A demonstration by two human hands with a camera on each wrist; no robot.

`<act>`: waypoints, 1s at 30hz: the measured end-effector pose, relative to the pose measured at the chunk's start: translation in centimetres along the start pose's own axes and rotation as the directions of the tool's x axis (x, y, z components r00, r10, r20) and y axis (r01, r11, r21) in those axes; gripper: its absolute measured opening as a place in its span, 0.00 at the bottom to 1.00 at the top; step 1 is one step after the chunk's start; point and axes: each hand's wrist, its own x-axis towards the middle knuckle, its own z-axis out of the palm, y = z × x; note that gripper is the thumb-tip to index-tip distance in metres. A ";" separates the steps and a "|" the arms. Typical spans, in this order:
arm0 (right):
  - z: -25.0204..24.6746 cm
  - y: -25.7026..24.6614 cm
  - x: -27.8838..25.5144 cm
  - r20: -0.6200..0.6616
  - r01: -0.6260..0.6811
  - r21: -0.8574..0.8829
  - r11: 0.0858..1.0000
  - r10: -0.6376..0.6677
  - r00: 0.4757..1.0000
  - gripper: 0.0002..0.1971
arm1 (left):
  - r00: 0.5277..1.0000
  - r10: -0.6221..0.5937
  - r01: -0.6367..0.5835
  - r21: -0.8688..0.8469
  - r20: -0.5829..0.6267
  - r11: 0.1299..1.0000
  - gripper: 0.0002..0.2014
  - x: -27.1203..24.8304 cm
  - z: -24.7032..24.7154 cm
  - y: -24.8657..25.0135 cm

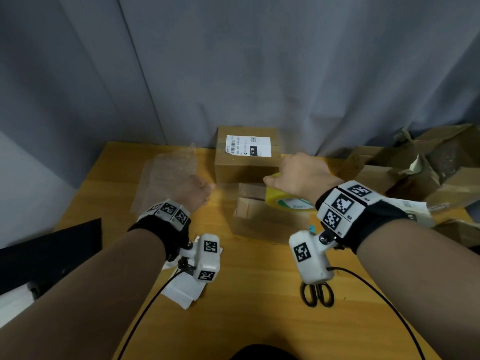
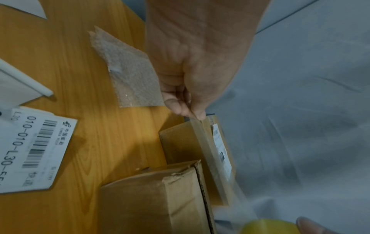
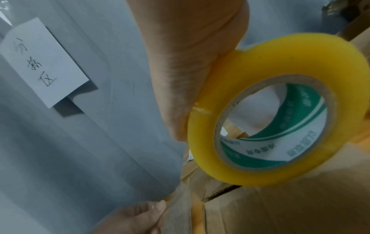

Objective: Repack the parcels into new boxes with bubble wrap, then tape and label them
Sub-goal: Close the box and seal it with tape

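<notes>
My right hand (image 1: 298,175) grips a yellow tape roll (image 1: 285,201) (image 3: 276,110) above a small brown cardboard box (image 1: 265,219) in the middle of the wooden table (image 1: 259,307). A clear strip of tape (image 2: 210,152) runs from the roll to my left hand (image 1: 197,190), which pinches its free end between thumb and fingers (image 2: 184,107). The strip hangs stretched over the box's top. A bigger sealed box (image 1: 246,157) carrying a white shipping label (image 1: 248,145) stands just behind. The box's top flaps (image 3: 220,193) show a dark gap.
A bubble wrap sheet (image 1: 168,172) lies at the back left. White label sheets (image 1: 184,289) and black scissors (image 1: 317,294) lie near the front. Torn old boxes (image 1: 428,167) pile up at the right. A grey curtain (image 1: 233,61) hangs behind the table.
</notes>
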 end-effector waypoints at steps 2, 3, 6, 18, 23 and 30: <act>-0.3 0.1 -0.2 -0.001 -0.017 0.004 1.000 0.017 1.000 0.22 | 0.998 0.046 -0.050 0.090 0.049 0.995 0.19 -0.2 0.2 0.1; -0.2 0.1 -0.3 -0.002 -0.021 0.000 1.000 0.021 1.000 0.22 | 0.998 0.054 -0.059 0.130 0.038 0.990 0.19 -0.3 0.1 0.1; 0.5 -0.2 -0.4 0.023 -0.042 -0.009 0.999 0.042 0.999 0.22 | 0.999 0.048 -0.045 0.141 -0.024 0.989 0.22 0.0 0.7 -0.1; 1.1 -2.9 1.1 0.134 -0.103 -0.103 0.989 0.117 0.984 0.20 | 0.992 -0.101 0.116 0.227 -0.080 0.967 0.37 1.7 3.0 -0.1; 1.1 -2.5 1.4 0.117 -0.098 -0.080 0.992 0.107 0.987 0.19 | 0.986 -0.156 0.166 0.212 -0.063 0.963 0.30 1.6 3.7 0.2; 1.1 -2.9 1.5 0.148 -0.108 -0.075 0.991 0.118 0.982 0.20 | 0.987 -0.139 0.155 0.252 -0.078 0.955 0.28 1.6 5.0 0.5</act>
